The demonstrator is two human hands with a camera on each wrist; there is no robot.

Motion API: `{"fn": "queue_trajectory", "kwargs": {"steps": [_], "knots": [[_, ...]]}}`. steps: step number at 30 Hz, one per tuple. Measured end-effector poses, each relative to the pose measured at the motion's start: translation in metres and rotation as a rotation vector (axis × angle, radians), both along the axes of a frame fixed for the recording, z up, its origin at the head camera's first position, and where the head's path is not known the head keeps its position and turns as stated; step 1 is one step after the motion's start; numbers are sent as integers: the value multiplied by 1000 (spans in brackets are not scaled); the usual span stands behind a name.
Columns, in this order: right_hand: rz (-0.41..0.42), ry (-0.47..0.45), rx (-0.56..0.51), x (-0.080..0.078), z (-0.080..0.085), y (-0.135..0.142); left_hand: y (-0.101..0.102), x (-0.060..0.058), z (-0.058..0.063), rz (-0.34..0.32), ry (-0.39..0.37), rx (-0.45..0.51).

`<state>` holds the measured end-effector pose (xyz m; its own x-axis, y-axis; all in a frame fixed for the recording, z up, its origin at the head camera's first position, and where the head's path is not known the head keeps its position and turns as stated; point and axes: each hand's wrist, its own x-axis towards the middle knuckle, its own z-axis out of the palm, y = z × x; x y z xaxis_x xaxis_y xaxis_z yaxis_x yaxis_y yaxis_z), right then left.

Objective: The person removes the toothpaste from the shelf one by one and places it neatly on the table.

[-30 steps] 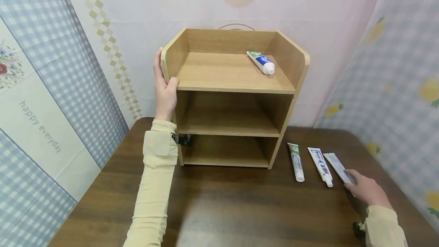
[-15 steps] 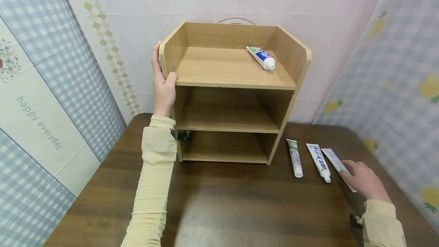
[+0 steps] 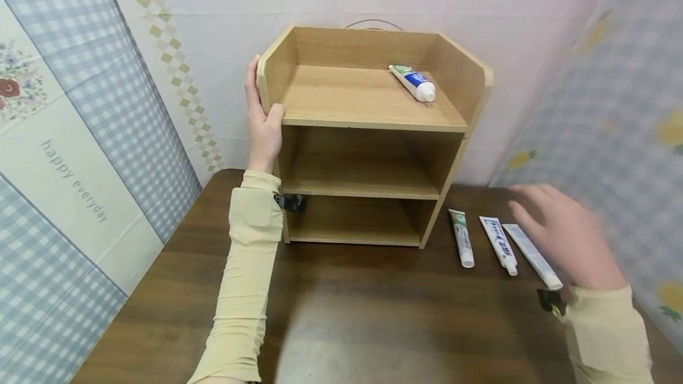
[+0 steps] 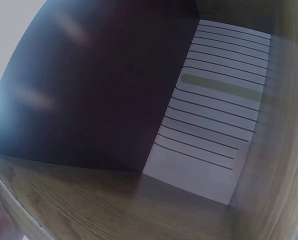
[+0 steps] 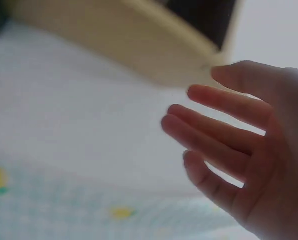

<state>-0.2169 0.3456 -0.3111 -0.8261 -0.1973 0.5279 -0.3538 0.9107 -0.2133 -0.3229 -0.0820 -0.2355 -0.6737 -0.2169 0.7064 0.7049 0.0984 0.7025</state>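
Note:
A small wooden shelf [image 3: 363,125] stands upright on the table. My left hand [image 3: 264,132] grips the upper front edge of its left side panel, thumb at the top board. On the top board, towards the right, lies a blue, green and white toothpaste tube [image 3: 413,83]. Three more tubes lie on the table right of the shelf: a green and white tube [image 3: 462,239], a white tube with blue lettering [image 3: 498,246] and a pale tube [image 3: 532,256]. Raised above the pale tube's right side, my right hand [image 3: 568,236] has its fingers spread and holds nothing, also in the right wrist view.
The brown wooden table [image 3: 373,307] reaches back to white and checked cloth hangings. In the left wrist view, a shelf compartment shows a white lined panel [image 4: 213,105] at its back. A patterned cloth [image 3: 640,153] hangs close at the right.
My right hand has let go of the pale tube and risen up from the table, fingers spread. The tube stays on the table. The left hand keeps its grip on the shelf.

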Motion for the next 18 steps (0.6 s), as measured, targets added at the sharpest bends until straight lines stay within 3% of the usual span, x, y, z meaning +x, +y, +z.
{"fn": "queue_trajectory", "kwargs": {"steps": [5,10,13,18], "knots": [[121,188,6,-14,48,-44,1,-1,-1,21,-7,-17],[257,298,55,-46,81,-83,1,-2,0,21,-10,-32],[245,274,72,-69,92,-100,1,-2,0,16,-6,-34],[133,191,94,-98,100,-115,1,1,-3,20,-12,-38]]}}
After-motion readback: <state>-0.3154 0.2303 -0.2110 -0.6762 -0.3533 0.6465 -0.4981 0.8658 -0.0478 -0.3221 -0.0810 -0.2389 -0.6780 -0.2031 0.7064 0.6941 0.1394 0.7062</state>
